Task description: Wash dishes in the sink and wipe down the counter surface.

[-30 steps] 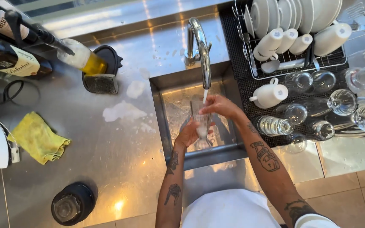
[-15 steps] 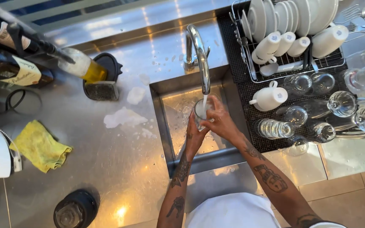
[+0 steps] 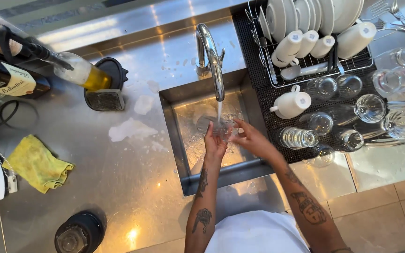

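Note:
Both my hands are over the steel sink (image 3: pixel 174 122), holding a clear drinking glass (image 3: pixel 214 126) under the water that runs from the curved tap (image 3: pixel 212 56). My left hand (image 3: pixel 213 143) grips the glass from the near left side. On the right side of the glass, my right hand (image 3: pixel 251 139) has its fingers against it. The glass lies tilted, its mouth toward the left.
A black mat (image 3: pixel 270 100) right of the sink carries several upturned glasses and a white cup (image 3: pixel 292 104). A wire rack (image 3: pixel 315 61) behind holds plates and cups. Foam patches (image 3: pixel 130 129), a yellow cloth (image 3: pixel 36 164), bottles (image 3: pixel 76 70) and a round black holder (image 3: pixel 78 232) are left.
The view has shifted slightly. My hands have moved a little toward me in the sink, still with the glass under the running water, and the glass has turned on its side.

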